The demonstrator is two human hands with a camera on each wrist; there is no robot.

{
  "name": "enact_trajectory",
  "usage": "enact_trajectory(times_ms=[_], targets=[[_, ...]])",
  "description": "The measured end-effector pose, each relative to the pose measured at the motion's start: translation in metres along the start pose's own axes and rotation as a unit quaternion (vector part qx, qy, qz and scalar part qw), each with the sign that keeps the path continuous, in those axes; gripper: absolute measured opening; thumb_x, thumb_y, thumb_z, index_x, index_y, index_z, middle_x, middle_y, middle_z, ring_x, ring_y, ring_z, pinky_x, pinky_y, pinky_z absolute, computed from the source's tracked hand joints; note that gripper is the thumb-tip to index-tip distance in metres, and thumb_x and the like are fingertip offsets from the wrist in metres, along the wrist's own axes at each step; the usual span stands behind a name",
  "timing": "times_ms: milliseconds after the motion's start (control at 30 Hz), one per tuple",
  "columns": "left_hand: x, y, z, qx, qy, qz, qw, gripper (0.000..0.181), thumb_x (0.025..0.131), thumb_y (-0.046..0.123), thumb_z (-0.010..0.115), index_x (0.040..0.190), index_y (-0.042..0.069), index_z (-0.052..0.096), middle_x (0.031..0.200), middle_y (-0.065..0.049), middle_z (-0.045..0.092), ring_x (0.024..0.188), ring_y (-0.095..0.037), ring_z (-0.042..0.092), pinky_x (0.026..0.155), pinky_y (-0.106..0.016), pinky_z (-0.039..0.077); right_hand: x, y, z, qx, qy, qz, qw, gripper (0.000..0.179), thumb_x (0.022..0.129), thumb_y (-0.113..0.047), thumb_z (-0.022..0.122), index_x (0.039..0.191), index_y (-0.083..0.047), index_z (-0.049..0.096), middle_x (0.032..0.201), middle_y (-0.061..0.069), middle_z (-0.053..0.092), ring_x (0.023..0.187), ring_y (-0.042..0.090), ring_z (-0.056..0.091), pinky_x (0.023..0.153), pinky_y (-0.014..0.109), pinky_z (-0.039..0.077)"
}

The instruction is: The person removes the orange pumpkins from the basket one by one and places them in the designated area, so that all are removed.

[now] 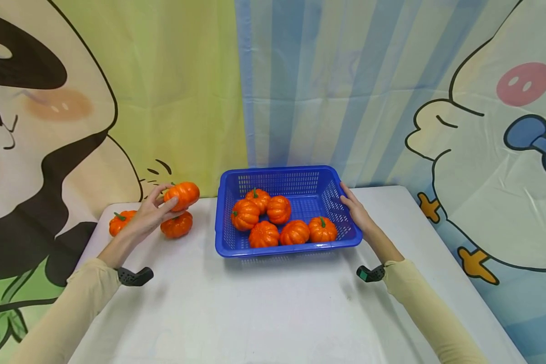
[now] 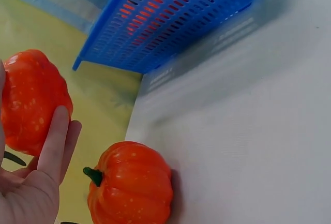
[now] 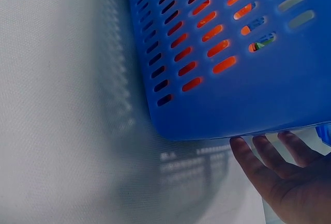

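My left hand (image 1: pixel 151 212) grips a small orange toy pumpkin (image 1: pixel 182 196) above the table, left of the basket. In the left wrist view, thumb and fingers lie around this pumpkin (image 2: pixel 35 102). Just below it, another pumpkin (image 1: pixel 176 225) with a green stem rests on the table, and a third pumpkin (image 1: pixel 120 222) sits behind the left wrist. Against the right side of the blue plastic basket (image 1: pixel 287 251) lies my right hand (image 1: pixel 357 210). Its fingers (image 3: pixel 253 164) stretch to the basket wall, tips at its edge, in the right wrist view.
Several orange pumpkins (image 1: pixel 264 234) lie inside the basket, mostly at its left and front. The white table (image 1: pixel 264 313) ends at a printed curtain (image 1: pixel 300 91) behind. A dark strap device (image 1: pixel 135 276) sits on each wrist.
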State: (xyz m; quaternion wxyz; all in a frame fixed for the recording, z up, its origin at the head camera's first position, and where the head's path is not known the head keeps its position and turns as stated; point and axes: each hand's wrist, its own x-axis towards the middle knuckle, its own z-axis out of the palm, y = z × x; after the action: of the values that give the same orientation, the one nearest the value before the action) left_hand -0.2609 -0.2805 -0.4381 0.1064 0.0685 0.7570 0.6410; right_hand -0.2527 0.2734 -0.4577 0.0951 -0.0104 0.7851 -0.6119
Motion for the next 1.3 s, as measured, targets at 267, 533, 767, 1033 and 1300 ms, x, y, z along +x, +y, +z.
enact_trajectory(times_ms=[267, 533, 767, 1033, 1300], targets=[[-0.006, 0.005, 0.027, 0.143, 0.049, -0.017, 0.9884, 0.089, 0.088, 0.038, 0.07, 0.148, 0.017, 0.008, 0.153, -0.028, 0.019, 0.131, -0.049, 0.039, 0.109, -0.058, 0.038, 0.0, 0.0, 0.0, -0.002, 0.0, 0.005, 1.0, 0.055, 0.106, -0.031, 0.027, 0.156, -0.032, 0.003, 0.166, 0.003, -0.004, 0.152, 0.034, 0.002, 0.123, 0.055, 0.002], [0.0, -0.006, 0.061, 0.28, 0.09, -0.022, 0.9554, 0.099, 0.079, 0.049, 0.076, 0.15, 0.0, 0.025, 0.144, -0.033, 0.027, 0.128, -0.048, 0.039, 0.108, -0.063, 0.036, 0.0, -0.001, 0.0, 0.01, -0.006, 0.004, 0.9999, 0.055, 0.106, -0.03, 0.026, 0.156, -0.031, 0.002, 0.165, 0.005, -0.004, 0.152, 0.036, 0.006, 0.123, 0.054, 0.007], [0.008, -0.019, 0.083, 0.297, 0.077, 0.007, 0.9518, 0.091, 0.082, 0.032, 0.075, 0.148, -0.005, 0.025, 0.143, -0.034, 0.034, 0.128, -0.048, 0.041, 0.107, -0.062, 0.037, -0.001, 0.0, 0.0, 0.002, -0.004, 0.005, 1.0, 0.055, 0.106, -0.032, 0.026, 0.156, -0.034, 0.002, 0.166, 0.003, -0.005, 0.152, 0.036, 0.004, 0.122, 0.057, 0.005], [0.013, -0.046, 0.087, 0.265, 0.094, -0.022, 0.9594, 0.092, 0.083, 0.03, 0.075, 0.15, -0.002, 0.021, 0.149, -0.032, 0.028, 0.136, -0.047, 0.034, 0.114, -0.061, 0.029, -0.001, 0.001, 0.002, 0.001, -0.005, 0.008, 1.0, 0.055, 0.106, -0.033, 0.026, 0.156, -0.033, 0.003, 0.165, 0.004, -0.005, 0.152, 0.036, 0.003, 0.122, 0.057, 0.005], [0.011, -0.052, 0.085, 0.264, 0.102, -0.018, 0.9589, 0.094, 0.083, 0.03, 0.075, 0.152, 0.002, 0.019, 0.151, -0.03, 0.026, 0.137, -0.047, 0.034, 0.113, -0.063, 0.029, -0.001, 0.001, 0.0, 0.006, 0.003, 0.007, 1.0, 0.055, 0.106, -0.031, 0.027, 0.156, -0.033, 0.004, 0.166, 0.003, -0.004, 0.152, 0.035, 0.004, 0.123, 0.055, 0.004]])
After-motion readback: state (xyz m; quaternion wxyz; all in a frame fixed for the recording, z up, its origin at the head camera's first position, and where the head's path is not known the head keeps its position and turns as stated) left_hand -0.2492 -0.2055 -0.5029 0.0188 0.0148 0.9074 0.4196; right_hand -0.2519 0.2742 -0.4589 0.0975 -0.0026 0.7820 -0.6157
